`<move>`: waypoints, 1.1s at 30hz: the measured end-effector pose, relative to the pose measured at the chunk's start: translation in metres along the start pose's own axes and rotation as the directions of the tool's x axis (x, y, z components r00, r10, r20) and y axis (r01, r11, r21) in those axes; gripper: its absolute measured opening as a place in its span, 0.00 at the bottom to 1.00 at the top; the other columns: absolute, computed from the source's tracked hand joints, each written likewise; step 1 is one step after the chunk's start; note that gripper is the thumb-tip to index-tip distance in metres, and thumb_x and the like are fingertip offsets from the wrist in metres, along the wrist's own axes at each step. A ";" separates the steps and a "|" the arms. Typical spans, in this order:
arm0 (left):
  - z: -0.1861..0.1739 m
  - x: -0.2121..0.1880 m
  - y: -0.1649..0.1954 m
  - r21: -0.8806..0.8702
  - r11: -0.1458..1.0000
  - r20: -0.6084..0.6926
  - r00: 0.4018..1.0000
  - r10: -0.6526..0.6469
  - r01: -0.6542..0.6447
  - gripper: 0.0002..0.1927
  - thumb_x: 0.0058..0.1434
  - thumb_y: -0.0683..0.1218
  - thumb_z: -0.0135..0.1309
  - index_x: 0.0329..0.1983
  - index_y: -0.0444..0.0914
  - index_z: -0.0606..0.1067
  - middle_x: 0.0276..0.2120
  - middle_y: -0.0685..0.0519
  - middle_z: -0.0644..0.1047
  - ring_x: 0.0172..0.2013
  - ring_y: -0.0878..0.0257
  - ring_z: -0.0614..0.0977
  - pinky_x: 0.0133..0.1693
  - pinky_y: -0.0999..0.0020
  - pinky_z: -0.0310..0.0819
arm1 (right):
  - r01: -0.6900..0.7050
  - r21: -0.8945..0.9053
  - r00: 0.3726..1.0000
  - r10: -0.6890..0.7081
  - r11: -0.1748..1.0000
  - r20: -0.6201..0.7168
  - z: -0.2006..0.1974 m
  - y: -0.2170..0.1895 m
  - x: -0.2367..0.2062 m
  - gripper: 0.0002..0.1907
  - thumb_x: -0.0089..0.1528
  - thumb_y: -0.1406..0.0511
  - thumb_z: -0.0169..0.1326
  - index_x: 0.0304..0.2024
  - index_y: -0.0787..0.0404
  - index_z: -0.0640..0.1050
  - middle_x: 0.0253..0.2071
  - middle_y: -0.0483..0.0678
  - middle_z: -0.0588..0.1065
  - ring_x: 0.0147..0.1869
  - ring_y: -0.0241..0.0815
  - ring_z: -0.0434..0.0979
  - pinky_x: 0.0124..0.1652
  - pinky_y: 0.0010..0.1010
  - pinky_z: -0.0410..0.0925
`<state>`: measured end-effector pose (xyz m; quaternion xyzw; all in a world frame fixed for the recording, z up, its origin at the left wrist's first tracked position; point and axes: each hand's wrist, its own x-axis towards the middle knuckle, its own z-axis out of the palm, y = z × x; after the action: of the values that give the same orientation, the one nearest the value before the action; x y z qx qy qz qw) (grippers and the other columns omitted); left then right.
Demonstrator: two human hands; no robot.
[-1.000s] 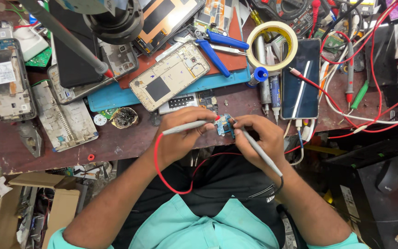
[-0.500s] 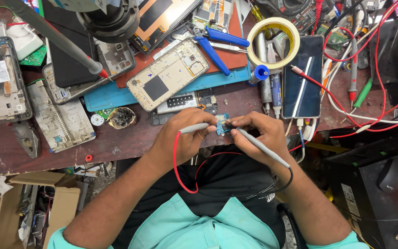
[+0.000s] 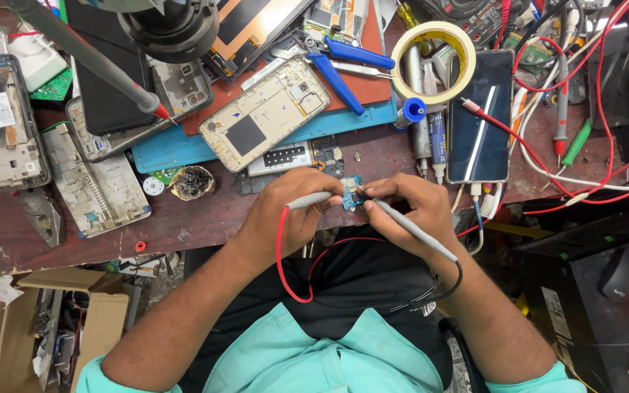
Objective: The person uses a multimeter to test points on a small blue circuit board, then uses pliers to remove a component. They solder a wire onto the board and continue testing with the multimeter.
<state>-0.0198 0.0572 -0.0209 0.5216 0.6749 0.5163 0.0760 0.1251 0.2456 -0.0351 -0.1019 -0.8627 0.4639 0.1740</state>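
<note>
- Grey plastic test probe with a red lead: pinched in the closed fingers of the left hand, tip pointing right onto the small blue circuit board.
- Small blue circuit board: held at the near edge of the worn brown wooden bench, between the fingertips of both hands, just in front of the person's chest.
- Grey plastic test probe with a black lead: gripped pen-fashion in the closed right hand, tip touching the same board from the right.
- Black keypad module with rows of small contacts: lying flat on the bench just beyond the left hand.
- Gold-coloured metal phone frame with a dark square at its centre: tilted, resting partly on a blue work mat.
- Blue-handled pliers: beyond the frame, on a reddish pad.
- Roll of cream masking tape: upright-ringed, right of the pliers.
- Black-screened smartphone: flat, right of the tape, a red-tipped probe across its upper corner.
- Dismantled phone chassis, pale grey: well to the left.
</note>
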 end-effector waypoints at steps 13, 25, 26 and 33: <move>0.003 0.000 -0.001 0.007 0.999 -0.017 0.999 -0.045 0.045 0.06 0.62 0.40 0.61 0.40 0.37 0.76 0.32 0.48 0.80 0.36 0.51 0.83 0.38 0.58 0.76 | 0.033 -0.007 0.999 -0.033 0.999 0.003 0.001 0.000 -0.001 0.07 0.56 0.70 0.64 0.37 0.65 0.82 0.40 0.52 0.83 0.40 0.38 0.85 0.39 0.26 0.76; 0.006 0.001 -0.004 0.016 1.000 -0.022 1.000 -0.004 0.005 0.07 0.59 0.37 0.60 0.41 0.37 0.77 0.36 0.49 0.81 0.40 0.50 0.83 0.42 0.58 0.78 | 0.040 0.002 0.999 -0.040 0.999 0.013 -0.001 0.002 0.000 0.07 0.56 0.71 0.65 0.36 0.65 0.83 0.39 0.51 0.83 0.41 0.39 0.85 0.40 0.26 0.76; 0.006 0.000 -0.004 0.021 1.000 -0.020 1.000 -0.001 0.001 0.08 0.59 0.36 0.59 0.41 0.37 0.77 0.36 0.48 0.81 0.40 0.50 0.83 0.42 0.57 0.78 | 0.049 0.006 0.999 -0.049 0.999 0.010 -0.001 0.001 0.000 0.07 0.56 0.71 0.65 0.36 0.64 0.83 0.39 0.51 0.83 0.41 0.39 0.85 0.41 0.26 0.76; 0.003 0.000 -0.003 0.020 0.999 -0.014 1.000 0.025 -0.025 0.10 0.57 0.33 0.56 0.40 0.37 0.77 0.36 0.48 0.81 0.41 0.49 0.83 0.43 0.56 0.78 | 0.117 -0.103 0.993 -0.114 0.988 0.032 -0.001 -0.015 0.004 0.10 0.53 0.70 0.67 0.37 0.63 0.83 0.40 0.50 0.83 0.40 0.42 0.85 0.40 0.29 0.76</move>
<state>-0.0201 0.0592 -0.0246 0.5271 0.6738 0.5145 0.0595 0.1214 0.2394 -0.0211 -0.0547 -0.8923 0.4085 0.1839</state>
